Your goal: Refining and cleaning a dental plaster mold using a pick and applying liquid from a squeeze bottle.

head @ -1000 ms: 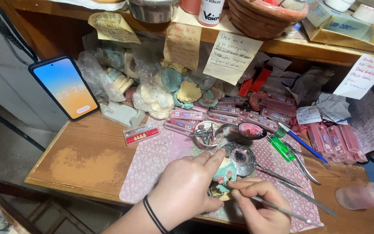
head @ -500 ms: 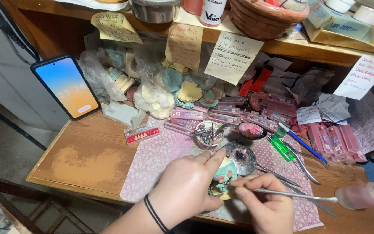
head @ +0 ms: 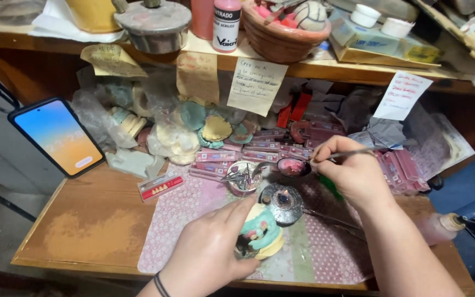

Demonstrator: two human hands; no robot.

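Observation:
My left hand grips a teal and cream dental cast with pink wax on it, low over the patterned mat. My right hand pinches a thin metal tool and has its tip at a small dish of pink wax. Between the two hands stands a small round burner with a tiny flame. A little round cup of metal burs sits just left of the wax dish.
A phone with a lit screen leans at the left. A red tray of teeth lies on the wooden bench. Bagged plaster casts, pink tooth cards and paper notes crowd the back. A squeeze bottle lies at right.
My right hand has lifted from the cast and moved up to the pink wax dish with the tool. My left hand stays on the cast.

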